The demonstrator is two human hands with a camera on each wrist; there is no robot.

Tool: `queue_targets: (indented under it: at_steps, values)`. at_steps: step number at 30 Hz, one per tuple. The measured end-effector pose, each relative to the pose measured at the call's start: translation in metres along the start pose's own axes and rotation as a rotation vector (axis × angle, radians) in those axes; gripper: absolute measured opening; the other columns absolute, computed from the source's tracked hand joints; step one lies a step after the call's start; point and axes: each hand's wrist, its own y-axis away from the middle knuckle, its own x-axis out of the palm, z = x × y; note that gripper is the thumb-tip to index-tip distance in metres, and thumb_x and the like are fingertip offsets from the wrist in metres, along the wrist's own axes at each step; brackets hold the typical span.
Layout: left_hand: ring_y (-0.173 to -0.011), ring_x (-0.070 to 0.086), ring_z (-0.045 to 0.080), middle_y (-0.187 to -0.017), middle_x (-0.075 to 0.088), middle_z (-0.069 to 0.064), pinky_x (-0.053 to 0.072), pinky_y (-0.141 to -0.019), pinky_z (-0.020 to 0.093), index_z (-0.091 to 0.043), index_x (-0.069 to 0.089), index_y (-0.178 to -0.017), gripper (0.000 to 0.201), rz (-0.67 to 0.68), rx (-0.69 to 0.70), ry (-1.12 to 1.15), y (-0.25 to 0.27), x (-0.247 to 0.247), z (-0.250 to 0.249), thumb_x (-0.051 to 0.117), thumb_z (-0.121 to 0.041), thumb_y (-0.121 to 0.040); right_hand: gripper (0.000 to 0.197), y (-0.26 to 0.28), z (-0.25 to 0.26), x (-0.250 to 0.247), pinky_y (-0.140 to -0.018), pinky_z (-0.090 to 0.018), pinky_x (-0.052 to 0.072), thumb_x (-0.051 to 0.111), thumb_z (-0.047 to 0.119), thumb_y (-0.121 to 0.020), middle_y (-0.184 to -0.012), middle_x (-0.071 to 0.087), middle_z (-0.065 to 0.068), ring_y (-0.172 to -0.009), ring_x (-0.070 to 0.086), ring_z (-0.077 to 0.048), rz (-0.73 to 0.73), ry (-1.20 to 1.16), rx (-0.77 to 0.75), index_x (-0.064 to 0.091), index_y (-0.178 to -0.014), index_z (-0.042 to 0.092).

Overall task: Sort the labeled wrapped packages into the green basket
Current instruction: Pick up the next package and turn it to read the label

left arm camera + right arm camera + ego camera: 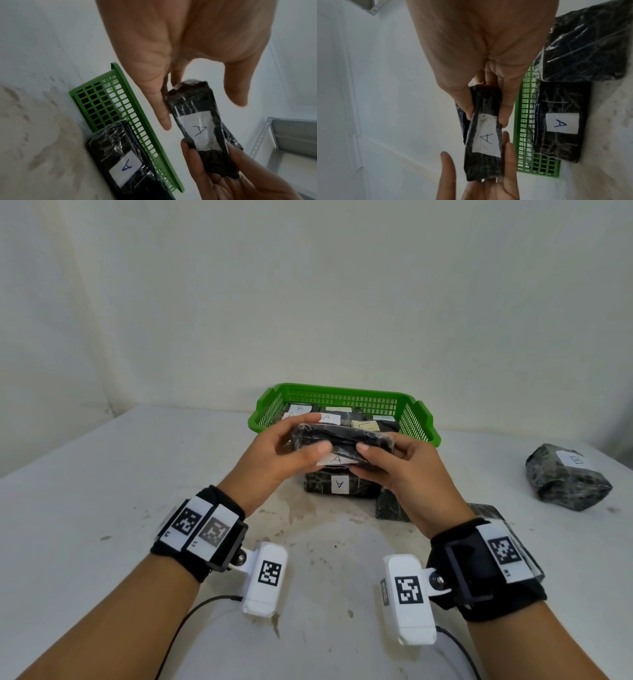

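A black wrapped package labelled A [346, 436] [199, 129] [486, 142] is held in the air just in front of the green basket [342, 395] [123, 83]. My left hand [313, 433] cups its left end with the fingers curled behind it, while the thumb stands a little off it in the wrist views. At the other end, my right hand [363, 458] [486, 119] pinches it between thumb and fingers. The basket holds several labelled packages. A second package labelled A [339, 484] [561, 124] lies on the table against the basket's near wall.
A package labelled B [568, 477] lies alone at the far right of the white table [102, 508]. Another dark package [390, 505] sits under my right forearm. The basket stands against the back wall. A metal shelf [291, 135] shows in the left wrist view.
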Motion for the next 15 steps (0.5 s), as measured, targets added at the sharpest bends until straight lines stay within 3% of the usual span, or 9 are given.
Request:
queue_targets:
  at_steps: [2,7,13,15]
  values:
    - [-0.106,0.069,0.025,-0.122,0.066,0.016,0.058,-0.088,0.043,-0.006,0.061,-0.125,0.042,-0.019,-0.063,0.098,-0.0006,0.0013,-0.0001,0.07,-0.02,-0.086,0.024,-0.0006,-0.0002,-0.0006,-0.092,-0.038,0.063,0.071,0.001,-0.093,-0.11,0.079,-0.014,-0.105,0.077,-0.025,-0.011,0.001,-0.015,0.07,-0.117,-0.006]
    - [-0.101,0.07,0.036,-0.117,0.067,0.025,0.057,-0.086,0.052,0.002,0.065,-0.118,0.027,-0.096,-0.063,0.018,-0.0032,-0.0043,0.0024,0.057,0.006,-0.092,0.028,0.0002,-0.0011,0.0019,-0.09,-0.036,0.064,0.078,0.001,-0.087,-0.105,0.08,-0.013,-0.101,0.078,-0.026,0.013,0.069,-0.023,0.071,-0.114,-0.003]
    - [-0.102,0.071,0.034,-0.114,0.07,0.021,0.058,-0.086,0.049,-0.003,0.067,-0.117,0.028,-0.079,-0.061,0.022,-0.0013,-0.0029,0.0001,0.064,-0.003,-0.088,0.025,0.0009,-0.0015,0.0023,-0.084,-0.036,0.065,0.078,0.001,-0.088,-0.103,0.08,-0.015,-0.096,0.079,-0.028,0.007,0.089,-0.065,0.072,-0.11,-0.007]
    - [-0.102,0.07,0.034,-0.114,0.07,0.022,0.058,-0.085,0.049,-0.002,0.067,-0.118,0.028,-0.087,-0.054,0.016,-0.001,-0.0029,-0.0004,0.062,0.001,-0.09,0.024,0.0007,-0.0025,0.0028,-0.082,-0.034,0.066,0.077,0.0,-0.087,-0.102,0.08,-0.016,-0.095,0.079,-0.028,0.003,0.1,-0.074,0.072,-0.109,-0.008]
